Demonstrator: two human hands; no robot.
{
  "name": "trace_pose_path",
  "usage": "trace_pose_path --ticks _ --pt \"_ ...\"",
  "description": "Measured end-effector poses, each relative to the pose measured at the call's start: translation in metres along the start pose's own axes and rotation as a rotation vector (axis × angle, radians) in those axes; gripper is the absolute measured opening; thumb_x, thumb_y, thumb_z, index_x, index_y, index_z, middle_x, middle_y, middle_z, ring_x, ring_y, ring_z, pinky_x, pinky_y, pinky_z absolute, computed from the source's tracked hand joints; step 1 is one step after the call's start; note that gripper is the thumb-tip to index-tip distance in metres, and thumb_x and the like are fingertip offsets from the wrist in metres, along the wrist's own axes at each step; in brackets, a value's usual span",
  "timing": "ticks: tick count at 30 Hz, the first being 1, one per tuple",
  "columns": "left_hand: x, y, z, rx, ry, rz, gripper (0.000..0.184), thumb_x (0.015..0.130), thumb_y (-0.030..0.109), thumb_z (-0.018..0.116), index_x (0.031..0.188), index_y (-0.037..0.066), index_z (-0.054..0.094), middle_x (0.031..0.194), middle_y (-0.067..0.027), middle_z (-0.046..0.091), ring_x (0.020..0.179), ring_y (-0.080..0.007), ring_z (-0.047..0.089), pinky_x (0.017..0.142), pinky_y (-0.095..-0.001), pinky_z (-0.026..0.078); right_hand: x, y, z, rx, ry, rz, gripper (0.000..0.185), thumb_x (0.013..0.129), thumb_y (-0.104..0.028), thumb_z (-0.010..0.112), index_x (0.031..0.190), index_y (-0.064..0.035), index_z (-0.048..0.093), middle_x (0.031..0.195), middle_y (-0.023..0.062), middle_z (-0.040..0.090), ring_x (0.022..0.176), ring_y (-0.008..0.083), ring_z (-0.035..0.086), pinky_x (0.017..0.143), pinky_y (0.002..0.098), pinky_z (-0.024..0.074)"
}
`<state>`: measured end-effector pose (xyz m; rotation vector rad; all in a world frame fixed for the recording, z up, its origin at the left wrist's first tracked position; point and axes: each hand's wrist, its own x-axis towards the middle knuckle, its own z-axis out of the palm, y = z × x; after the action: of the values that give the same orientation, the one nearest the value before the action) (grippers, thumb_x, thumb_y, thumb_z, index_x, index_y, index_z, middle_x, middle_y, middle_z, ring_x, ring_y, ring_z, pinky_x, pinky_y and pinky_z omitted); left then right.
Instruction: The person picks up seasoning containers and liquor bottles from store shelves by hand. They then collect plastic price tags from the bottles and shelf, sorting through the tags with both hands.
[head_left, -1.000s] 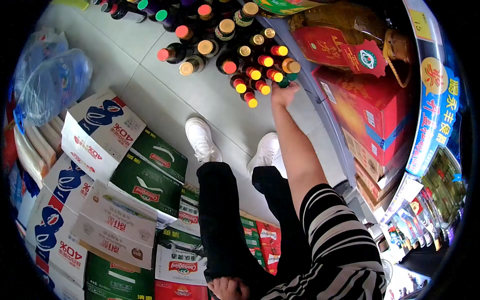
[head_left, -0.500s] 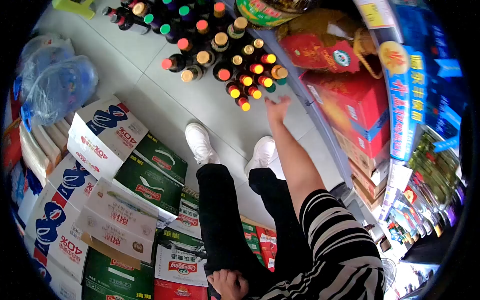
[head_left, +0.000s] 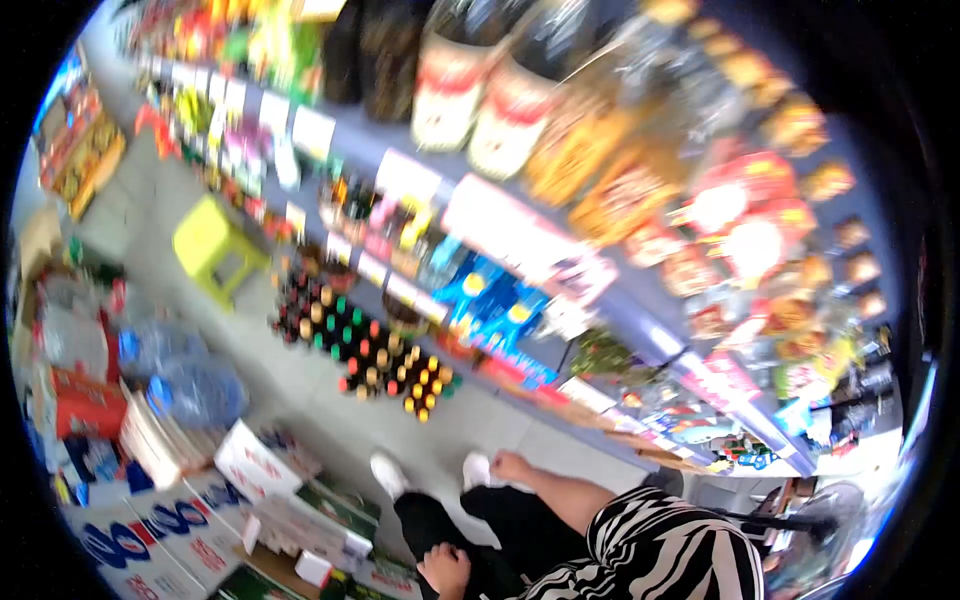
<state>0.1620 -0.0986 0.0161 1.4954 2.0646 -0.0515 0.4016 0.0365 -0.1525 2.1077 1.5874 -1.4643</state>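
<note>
My left hand [head_left: 446,570] rests on the dark trouser leg over my left thigh, its fingers curled in. Nothing shows in it. My right hand [head_left: 511,466] hangs in front of my right white shoe [head_left: 476,470] and appears to hold nothing; blur hides how its fingers are set. Beyond my feet, a dense group of dark bottles [head_left: 365,345] stands on the tiled floor along the shelf's foot. Their caps are yellow, red, green and tan. My right hand is apart from these bottles.
Shelves of packaged goods [head_left: 610,200] run along the right. A yellow-green stool [head_left: 215,250] stands beyond the bottles. Large clear blue jugs [head_left: 200,390] and stacked cartons [head_left: 190,530] line the left. An opened box [head_left: 275,565] lies by my left leg.
My view has tilted up, showing more shelves and the stool. My right hand has drawn back from beside the yellow-capped bottles towards my shoe. My left hand stays on my thigh.
</note>
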Motion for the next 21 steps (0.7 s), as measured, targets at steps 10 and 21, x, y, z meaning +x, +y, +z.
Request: trace_pose_path --ticks 10,21 --pt "0.109 -0.063 0.023 0.240 -0.097 0.401 0.026 0.076 0.032 0.054 0.083 0.009 0.063 0.089 -0.0151 0.063 0.085 -0.0335 0.061 0.071 -0.0478 0.047 -0.135 -0.040 -0.127 0.212 0.047 -0.298 0.024 0.076 -0.027 0.063 0.087 -0.0063 0.063 0.076 0.0070 0.065 0.066 0.0182 0.063 0.064 0.0334 0.0497" --pt "0.155 -0.026 -0.058 0.158 -0.235 0.368 0.034 0.082 0.030 0.046 0.094 0.003 0.064 0.096 -0.0226 0.062 0.095 -0.0392 0.058 0.081 -0.0463 0.047 -0.210 0.072 -0.174 -0.138 0.197 -0.226 0.035 0.081 -0.036 0.050 0.071 -0.0067 0.065 0.069 0.0120 0.063 0.068 0.0281 0.062 0.065 0.0418 0.0493"
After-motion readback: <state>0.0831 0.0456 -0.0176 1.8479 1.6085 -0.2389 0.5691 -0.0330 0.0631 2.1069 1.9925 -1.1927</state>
